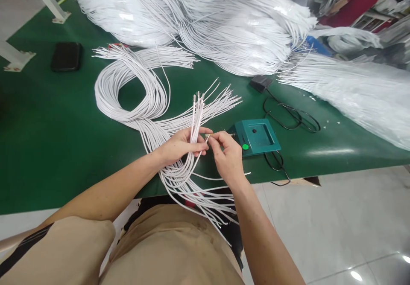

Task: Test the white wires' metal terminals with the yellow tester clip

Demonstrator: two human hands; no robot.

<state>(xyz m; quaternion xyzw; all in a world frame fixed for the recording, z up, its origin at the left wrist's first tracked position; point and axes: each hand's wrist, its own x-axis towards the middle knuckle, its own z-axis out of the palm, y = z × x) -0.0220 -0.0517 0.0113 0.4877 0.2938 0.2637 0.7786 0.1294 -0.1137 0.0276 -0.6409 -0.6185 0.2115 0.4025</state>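
My left hand [188, 142] is closed around a small group of white cables [196, 120], whose metal-tipped ends stick up past the fingers. Close beside it, my right hand [226, 150] pinches the end of one white cable [208, 136] between thumb and forefinger. The tip there is small and partly covered by fingers. Under both hands runs a larger bundle of white cables [173, 174], looped at the far left and hanging over the table's front edge. Just right of my right hand sits a small teal machine [258, 136] with a green button.
Big piles of white cables [237, 24] lie across the back of the green table [64, 148]. A black pedal-like box [261, 83] with a cord lies behind the machine. At the left are a dark case [66, 56] and metal posts [19, 59]. A person in red [352, 5] is far right.
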